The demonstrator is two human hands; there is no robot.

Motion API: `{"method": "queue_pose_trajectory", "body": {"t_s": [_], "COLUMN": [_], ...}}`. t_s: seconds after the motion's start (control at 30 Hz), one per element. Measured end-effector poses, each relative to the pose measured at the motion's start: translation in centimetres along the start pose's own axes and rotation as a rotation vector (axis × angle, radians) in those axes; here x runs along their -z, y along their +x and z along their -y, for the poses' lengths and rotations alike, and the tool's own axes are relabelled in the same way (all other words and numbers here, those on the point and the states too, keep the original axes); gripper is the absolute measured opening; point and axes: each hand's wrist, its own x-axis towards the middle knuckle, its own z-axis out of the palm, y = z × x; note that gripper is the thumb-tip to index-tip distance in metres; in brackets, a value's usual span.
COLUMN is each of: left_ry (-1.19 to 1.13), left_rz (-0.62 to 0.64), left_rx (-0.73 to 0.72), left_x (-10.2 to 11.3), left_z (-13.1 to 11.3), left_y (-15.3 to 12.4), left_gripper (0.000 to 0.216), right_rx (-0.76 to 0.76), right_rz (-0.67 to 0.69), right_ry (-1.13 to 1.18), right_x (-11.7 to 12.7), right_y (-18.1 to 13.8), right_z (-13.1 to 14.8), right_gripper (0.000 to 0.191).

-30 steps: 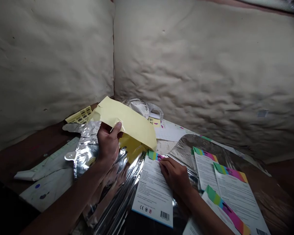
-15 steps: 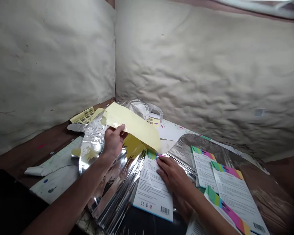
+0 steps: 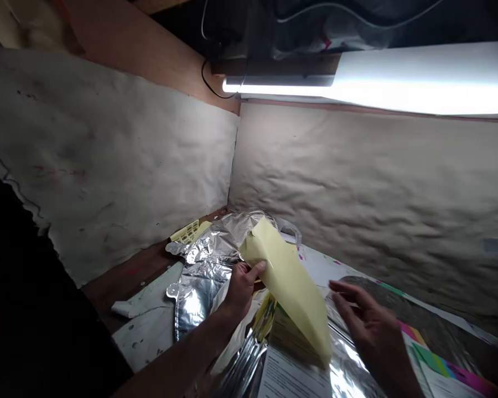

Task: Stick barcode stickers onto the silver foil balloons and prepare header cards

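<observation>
My left hand (image 3: pixel 241 286) is closed on the near edge of a pale yellow sheet (image 3: pixel 292 282), thumb on top. The sheet slants down to the right, its blank side facing me, and bends at its lower end. Beneath it lies a white printed card (image 3: pixel 292 370) with lines of text; the sheet hides its top part. To the right, my right hand (image 3: pixel 367 323) hovers apart from the sheet, fingers stretched forward and holding nothing that I can see. Shiny silver foil film (image 3: pixel 203 293) spreads under and around the left hand.
More cards with striped, colourful tops (image 3: pixel 448 362) lie at the right, partly behind my right forearm. A yellow sheet with printed labels (image 3: pixel 186 233) rests at the back left. Paper-covered walls (image 3: pixel 357 182) enclose the table, and a lit tube lamp (image 3: pixel 282 88) hangs above.
My right hand has lifted off the card and moved right of the sheet. The yellow sheet has tilted more steeply, its lower end now over the card. The view has tipped upward, showing the lamp.
</observation>
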Motion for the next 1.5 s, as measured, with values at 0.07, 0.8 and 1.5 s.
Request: {"method": "queue_pose_trajectory", "body": {"t_s": [0.07, 0.8, 1.5], "left_ry": [0.01, 0.102, 0.293], "left_rz": [0.01, 0.074, 0.114], "left_rx": [0.015, 0.097, -0.135], "left_x": [0.1, 0.1, 0.1], "left_z": [0.2, 0.1, -0.1], "left_y": [-0.1, -0.4, -0.6], "left_gripper": [0.036, 0.041, 0.039], "right_rx": [0.121, 0.213, 0.171], "right_rz": [0.061, 0.152, 0.138], "right_ry": [0.003, -0.062, 0.04], "right_x": [-1.9, -8.4, -8.4], "right_y": [0.1, 1.5, 0.6], "right_z": [0.8, 2.6, 3.4], "right_gripper": [0.027, 0.017, 0.016]}}
